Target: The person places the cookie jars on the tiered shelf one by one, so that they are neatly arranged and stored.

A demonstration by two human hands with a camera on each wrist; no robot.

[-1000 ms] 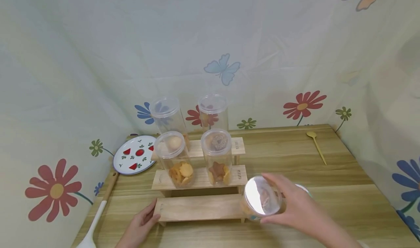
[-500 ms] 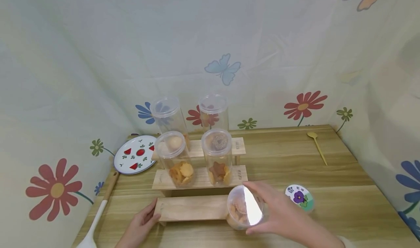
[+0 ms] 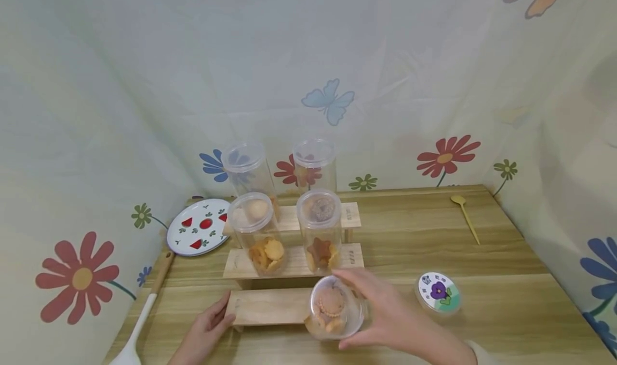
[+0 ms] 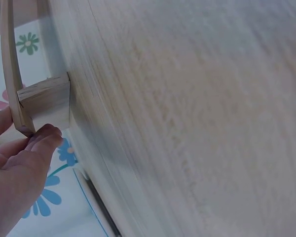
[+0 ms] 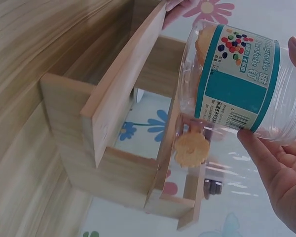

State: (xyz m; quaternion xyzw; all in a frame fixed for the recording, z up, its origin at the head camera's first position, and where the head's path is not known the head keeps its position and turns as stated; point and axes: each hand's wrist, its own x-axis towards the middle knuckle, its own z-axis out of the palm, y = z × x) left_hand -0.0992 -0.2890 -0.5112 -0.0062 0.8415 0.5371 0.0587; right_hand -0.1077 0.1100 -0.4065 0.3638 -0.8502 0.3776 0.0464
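My right hand (image 3: 385,312) grips a clear round plastic jar (image 3: 330,307) with cookies inside, tilted above the right part of the bottom step. In the right wrist view the jar's teal and white label (image 5: 239,76) faces the camera, thumb and fingers round its lid end. The stepped wooden rack (image 3: 270,305) has its left end pinched by my left hand (image 3: 206,327). The left wrist view has the fingers on the end of the step's board (image 4: 12,69). Two cookie jars, left (image 3: 255,235) and right (image 3: 320,231), stand on the middle step.
Two taller-looking clear jars, left (image 3: 248,169) and right (image 3: 315,161), stand on the top step. A round lid with a purple flower (image 3: 438,292) tops a container at right. A yellow spoon (image 3: 466,220), a patterned plate (image 3: 200,226) and a white spatula (image 3: 142,322) lie around the rack.
My right hand has carried the jar leftward from beside the rack to above its bottom step, uncovering the flower-lidded container. My left hand has stayed at the rack's left end.
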